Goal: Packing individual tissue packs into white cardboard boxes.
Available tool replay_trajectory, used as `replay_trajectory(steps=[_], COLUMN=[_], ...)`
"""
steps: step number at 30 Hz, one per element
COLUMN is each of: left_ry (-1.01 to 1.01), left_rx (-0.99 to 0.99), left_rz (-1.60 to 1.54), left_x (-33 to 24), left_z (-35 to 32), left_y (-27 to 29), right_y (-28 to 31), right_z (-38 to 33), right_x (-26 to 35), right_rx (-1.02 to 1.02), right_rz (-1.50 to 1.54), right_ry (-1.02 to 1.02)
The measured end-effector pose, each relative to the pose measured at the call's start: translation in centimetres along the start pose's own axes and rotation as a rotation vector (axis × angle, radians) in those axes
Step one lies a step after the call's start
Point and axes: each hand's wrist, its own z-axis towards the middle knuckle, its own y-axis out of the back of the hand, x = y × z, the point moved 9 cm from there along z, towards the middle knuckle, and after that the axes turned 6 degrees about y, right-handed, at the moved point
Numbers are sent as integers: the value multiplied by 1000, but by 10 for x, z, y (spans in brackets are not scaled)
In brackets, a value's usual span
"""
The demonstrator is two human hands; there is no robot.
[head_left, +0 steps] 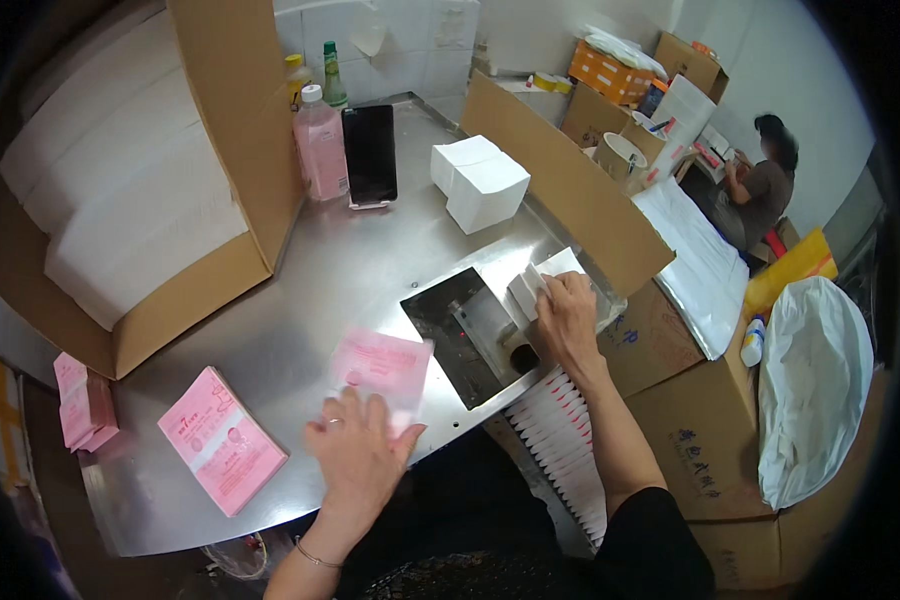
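Observation:
My left hand (355, 445), a ring on one finger, is closed on a pink printed packet (385, 362) above the metal table. The packet is smeared by motion. My right hand (568, 315) pinches white folded paper (532, 292) at the right edge of a rectangular opening (445, 330) in the tabletop. A stack of pink printed packets (220, 440) with a pale band across it lies left of my left hand. Farther left is a smaller pink stack (83, 405). A white block of folded paper (480, 180) stands beyond the opening.
An open carton (240, 130) filled with white paper stacks (140, 230) stands at the left. A phone (370, 155) leans before a pink bottle (320, 145). Packed white pieces (560, 440) line up below the opening. Cartons (690, 450) and a white bag (815, 390) stand right; another person (760, 185) sits behind.

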Motion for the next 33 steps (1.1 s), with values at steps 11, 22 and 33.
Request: replay_trajectory(steps=[11,22,33], left_ry=[-81,-169,-113], left_rx=[-89,104,118], left_rz=[-217,-454,-387], left_x=[-6,2,32], left_z=[0,-12,-25], left_y=[-1,1,26], right_y=[4,10,-90], right_z=[2,-64,-27], right_x=[-13,192,123], right_rx=[2,358,406], right_rz=[78,511,426], right_ry=[-3,679,215])
